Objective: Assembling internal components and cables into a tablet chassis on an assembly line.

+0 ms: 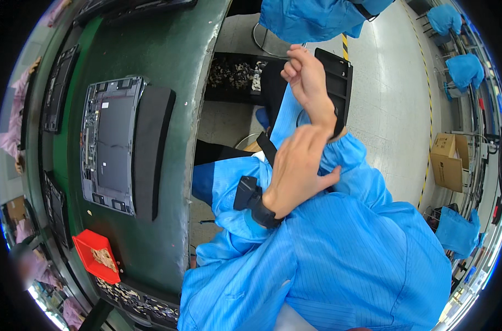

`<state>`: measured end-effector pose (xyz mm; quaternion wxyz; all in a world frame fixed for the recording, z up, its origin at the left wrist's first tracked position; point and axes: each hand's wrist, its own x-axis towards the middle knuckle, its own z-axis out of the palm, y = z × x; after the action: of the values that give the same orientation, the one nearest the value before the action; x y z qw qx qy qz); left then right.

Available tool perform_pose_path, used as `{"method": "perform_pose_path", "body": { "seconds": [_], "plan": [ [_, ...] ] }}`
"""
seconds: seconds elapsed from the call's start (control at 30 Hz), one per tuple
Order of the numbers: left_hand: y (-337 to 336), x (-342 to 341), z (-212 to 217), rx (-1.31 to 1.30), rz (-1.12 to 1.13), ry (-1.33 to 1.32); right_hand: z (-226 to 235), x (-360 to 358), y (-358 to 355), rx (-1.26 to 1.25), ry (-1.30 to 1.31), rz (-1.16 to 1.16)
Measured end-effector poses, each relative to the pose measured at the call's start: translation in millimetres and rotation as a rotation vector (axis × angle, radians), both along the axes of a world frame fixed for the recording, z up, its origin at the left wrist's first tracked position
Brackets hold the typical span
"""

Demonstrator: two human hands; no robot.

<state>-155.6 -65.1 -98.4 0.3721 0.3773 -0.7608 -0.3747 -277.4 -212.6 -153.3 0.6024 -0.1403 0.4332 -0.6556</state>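
My left hand [298, 168] lies across my right wrist, its fingers over the wrist beside a black band [339, 122] and its thumb held apart. My right hand [307, 77] is raised just beyond it, fingers curled in and nothing seen in them. A small black device [246, 193] is strapped to my left wrist. Both hands are off the table [176, 243], over my lap. On the table's green top lies an opened laptop base [116, 146], its boards and inner panel exposed, beside a long black foam block [154, 154]. Neither hand touches them.
A red bin [94, 243] of small tan pieces stands near a black tray [138, 300] of scraps. More laptop parts [60, 88] line the table's far side. Below are a scrap-filled black bin [229, 74] and a black frame [339, 83]. Someone in blue [317, 19] sits close by.
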Motion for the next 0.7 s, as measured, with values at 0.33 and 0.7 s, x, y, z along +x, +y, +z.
{"method": "perform_pose_path", "body": {
  "seconds": [0.33,0.7],
  "plan": [
    [-14,-17,-8,0.12,-0.159,0.01,-29,-29,1,0.011,0.026,-0.01],
    [-149,5,-185,0.667,0.239,0.099,-131,-162,85,0.281,1.324,-0.085]
  ]
}}
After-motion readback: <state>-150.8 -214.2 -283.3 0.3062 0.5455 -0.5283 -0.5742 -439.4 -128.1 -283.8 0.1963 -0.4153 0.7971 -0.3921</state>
